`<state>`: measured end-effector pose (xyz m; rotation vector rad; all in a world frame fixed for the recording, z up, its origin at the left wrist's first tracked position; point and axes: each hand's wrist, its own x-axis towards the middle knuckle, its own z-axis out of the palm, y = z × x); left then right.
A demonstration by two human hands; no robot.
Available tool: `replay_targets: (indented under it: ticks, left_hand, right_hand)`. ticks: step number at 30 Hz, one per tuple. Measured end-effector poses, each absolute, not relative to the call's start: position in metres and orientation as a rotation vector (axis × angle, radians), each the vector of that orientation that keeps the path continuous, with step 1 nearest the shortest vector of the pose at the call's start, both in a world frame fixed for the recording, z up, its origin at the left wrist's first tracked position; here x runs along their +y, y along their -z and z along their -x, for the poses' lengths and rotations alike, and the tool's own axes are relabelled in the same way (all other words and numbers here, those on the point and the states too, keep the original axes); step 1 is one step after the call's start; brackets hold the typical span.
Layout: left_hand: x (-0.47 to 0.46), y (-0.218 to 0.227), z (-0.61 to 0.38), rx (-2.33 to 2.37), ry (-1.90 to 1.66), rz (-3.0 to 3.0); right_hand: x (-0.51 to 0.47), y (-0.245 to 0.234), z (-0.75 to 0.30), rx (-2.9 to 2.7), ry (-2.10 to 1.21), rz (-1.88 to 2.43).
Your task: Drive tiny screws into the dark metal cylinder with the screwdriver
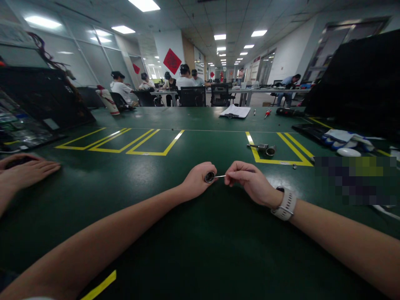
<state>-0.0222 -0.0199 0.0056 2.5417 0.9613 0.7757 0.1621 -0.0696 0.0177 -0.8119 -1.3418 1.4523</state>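
Note:
My left hand (200, 180) is closed around a round metal fitting (209, 177) whose open end faces me; most of it is hidden by the fingers. A thin metal shaft (220, 176) runs from beside the fitting into my right hand (246, 179), pinched between thumb and fingers. Whether its tip touches the fitting I cannot tell. Beyond the right hand, a similar metal fitting with a stem (267, 149) lies inside a yellow-taped rectangle on the green table (150, 258). Close by sits a tiny metal piece (294, 166).
At the left edge, another person's hand (34, 166) rests on the table. Gloves (348, 138) and a white computer mouse (349, 152) lie at the right. Farther back are a clipboard with papers (236, 111) and a red-handled tool (268, 113). Dark panels rise on both sides.

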Motion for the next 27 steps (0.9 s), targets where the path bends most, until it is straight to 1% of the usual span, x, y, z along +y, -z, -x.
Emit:
replay_targets:
  ticks: [11, 27]
  left_hand:
    - [-0.0185, -0.0062, 0.0213, 0.94, -0.714, -2.562]
    - [-0.0184, -0.0038, 0.0221, 0.995, -0.743, -2.545]
  right_hand:
    - [-0.0623, -0.0156, -0.1699, -1.254, -1.586, 0.745]
    - [-0.0617, -0.0154, -0.168, -1.167, -1.488, 0.81]
